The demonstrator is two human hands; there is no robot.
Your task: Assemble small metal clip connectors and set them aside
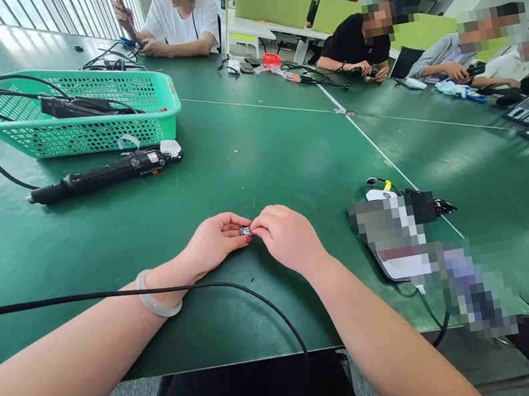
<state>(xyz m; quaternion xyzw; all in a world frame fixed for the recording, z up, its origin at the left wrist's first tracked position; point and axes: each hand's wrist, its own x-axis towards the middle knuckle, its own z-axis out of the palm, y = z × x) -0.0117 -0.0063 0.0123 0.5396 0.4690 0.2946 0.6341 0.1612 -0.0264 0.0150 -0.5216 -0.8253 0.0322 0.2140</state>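
My left hand (212,242) pinches a small black-and-white part (246,231) between thumb and fingers, just over the green table (241,178). Its kind is too small to make out. At the part's right end, my right hand (285,235) is closed, thumb and forefinger pressed together on it. The right fingertips hide some of the part. A pale bangle (155,297) circles my left wrist. A black cable (108,294) crosses in front of my left forearm.
A green plastic basket (96,133) with black cables stands at the left, a black electric screwdriver (103,174) lying before it. On the right are a partly blurred phone-like device (381,259) and cords. Several people (184,22) sit around the table's far side.
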